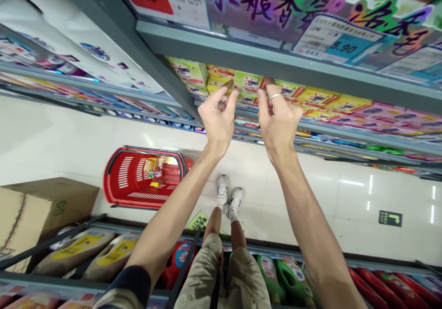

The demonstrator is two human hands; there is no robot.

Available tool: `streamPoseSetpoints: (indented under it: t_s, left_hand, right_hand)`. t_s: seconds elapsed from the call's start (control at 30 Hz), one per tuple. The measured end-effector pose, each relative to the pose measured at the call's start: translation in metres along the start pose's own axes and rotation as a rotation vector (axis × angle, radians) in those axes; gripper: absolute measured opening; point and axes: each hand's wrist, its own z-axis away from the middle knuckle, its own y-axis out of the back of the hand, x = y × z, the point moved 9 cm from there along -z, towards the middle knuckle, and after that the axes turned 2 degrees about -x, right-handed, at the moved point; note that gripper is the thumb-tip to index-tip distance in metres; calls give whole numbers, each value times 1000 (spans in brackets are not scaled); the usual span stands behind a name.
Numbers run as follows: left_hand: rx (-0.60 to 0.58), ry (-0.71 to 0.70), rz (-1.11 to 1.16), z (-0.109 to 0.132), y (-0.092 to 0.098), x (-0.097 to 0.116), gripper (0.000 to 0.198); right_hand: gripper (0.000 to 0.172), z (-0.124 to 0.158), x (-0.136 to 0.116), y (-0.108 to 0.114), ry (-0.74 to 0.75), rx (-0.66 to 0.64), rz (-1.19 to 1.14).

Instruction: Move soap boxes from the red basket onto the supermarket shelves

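Small green and yellow OMO boxes stand stacked in rows on a shelf at top centre. My left hand [219,118] is at the left edge of one green OMO box [249,80], its thumb and index finger bent close together. At the right edge of the same box is my right hand [280,120], with a ring on one finger and its fingers curled. Together the two hands flank the box and appear to grip it by its sides; some fingertips are hidden. Yellow OMO boxes [316,97] stand to the right, another green box [188,72] to the left.
The shelf edge [248,62] with price tags runs just above my hands. A red shopping basket [119,175] holding several small packages stands on the floor at left, near a cardboard box [51,203]. Bottles [276,276] line a shelf close around my legs.
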Motion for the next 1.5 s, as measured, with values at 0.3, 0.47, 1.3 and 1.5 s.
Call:
streamPoseSetpoints:
  t_s: [0.3, 0.47, 1.3, 1.5]
  left_hand:
    - [-15, 3, 11, -6, -2, -6, 23]
    - [-27, 38, 21, -9, -4, -6, 23]
    - [-112, 189, -192, 68, 50, 6, 37]
    - [-640, 693, -710, 231, 186, -75, 26]
  right_hand:
    - [43, -19, 6, -1, 26, 10, 53]
    - [47, -18, 2, 2, 53, -2, 28]
    - [54, 123, 63, -17, -294, -206, 62]
    - [28, 361, 70, -25, -705, -840, 105]
